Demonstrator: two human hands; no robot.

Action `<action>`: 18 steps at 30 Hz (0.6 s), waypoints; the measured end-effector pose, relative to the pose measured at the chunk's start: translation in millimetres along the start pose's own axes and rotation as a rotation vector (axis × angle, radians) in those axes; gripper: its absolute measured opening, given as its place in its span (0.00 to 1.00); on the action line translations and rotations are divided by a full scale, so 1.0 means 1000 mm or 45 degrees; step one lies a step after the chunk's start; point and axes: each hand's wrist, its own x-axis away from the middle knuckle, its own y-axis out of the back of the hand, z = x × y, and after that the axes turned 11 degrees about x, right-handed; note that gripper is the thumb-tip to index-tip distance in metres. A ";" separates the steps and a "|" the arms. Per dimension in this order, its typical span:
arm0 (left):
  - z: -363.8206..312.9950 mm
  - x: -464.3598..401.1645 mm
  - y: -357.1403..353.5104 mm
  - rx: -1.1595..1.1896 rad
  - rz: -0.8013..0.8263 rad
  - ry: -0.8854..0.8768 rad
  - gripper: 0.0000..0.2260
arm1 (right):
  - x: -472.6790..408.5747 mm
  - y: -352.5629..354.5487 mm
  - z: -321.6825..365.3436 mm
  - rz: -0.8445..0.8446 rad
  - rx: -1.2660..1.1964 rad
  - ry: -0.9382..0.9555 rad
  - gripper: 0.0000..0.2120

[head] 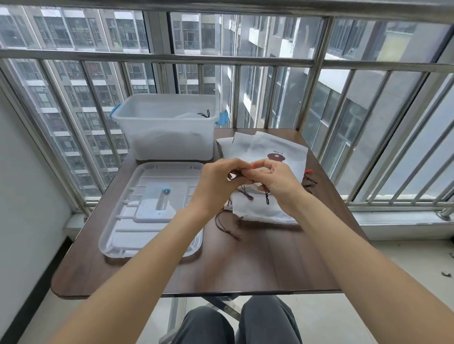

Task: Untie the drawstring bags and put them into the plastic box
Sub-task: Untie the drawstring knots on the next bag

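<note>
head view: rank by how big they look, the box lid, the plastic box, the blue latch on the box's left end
1. box lid, though nearer the camera
2. plastic box, close behind it
3. blue latch, clearly smallest

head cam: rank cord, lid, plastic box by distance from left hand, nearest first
1. Dark cord: pinched in the left hand itself, at its fingertips.
2. Lid: flat on the table, just left of the hand.
3. Plastic box: at the table's far edge, behind the lid.

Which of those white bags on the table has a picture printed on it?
The bag lying on top at the back of the pile, just beyond the hands. It bears a brown figure with small lettering; the other white bags show plain cloth.
</note>
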 end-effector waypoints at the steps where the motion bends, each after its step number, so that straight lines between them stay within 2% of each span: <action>1: -0.001 0.000 0.002 -0.015 -0.003 0.016 0.09 | 0.001 0.002 0.001 0.043 -0.040 0.007 0.05; 4: 0.001 0.001 0.006 -0.044 -0.030 0.056 0.08 | 0.004 0.007 0.002 0.193 -0.209 -0.024 0.11; 8: 0.005 0.003 0.005 -0.080 -0.097 -0.024 0.09 | 0.005 0.009 0.004 0.230 -0.341 -0.037 0.15; 15: 0.009 0.000 0.004 -0.252 -0.096 -0.246 0.07 | 0.001 0.003 0.004 0.022 -0.347 -0.001 0.07; 18: 0.006 -0.001 0.006 -0.234 -0.057 -0.168 0.06 | 0.000 0.002 0.000 -0.065 -0.086 0.113 0.08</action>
